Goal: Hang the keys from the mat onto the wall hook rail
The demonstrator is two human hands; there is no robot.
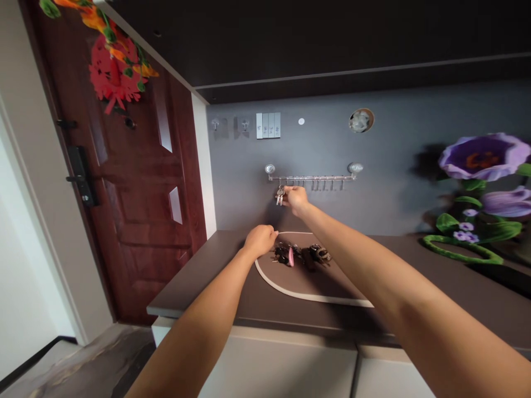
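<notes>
Pinching a small bunch of keys [280, 193] between its fingers, the right hand [296, 199] is just below the left end of a metal hook rail [313, 178], which is fixed on the grey wall [240, 199] at the far side. Whether the keys touch a hook, I cannot tell. The left hand [261, 241] is apart from the right one, nearer and lower, with its fingers curled by the left edge of a rounded tray [290, 292]; it is not clear if these fingers grip something. Inside the tray, on the table [194, 276], there lie a dark cluster [282, 253] with a pink piece [291, 256] and, to the right, another dark bundle [319, 254]. Far on the right stand purple flowers [483, 160], and on the left is a dark red door [145, 221].
</notes>
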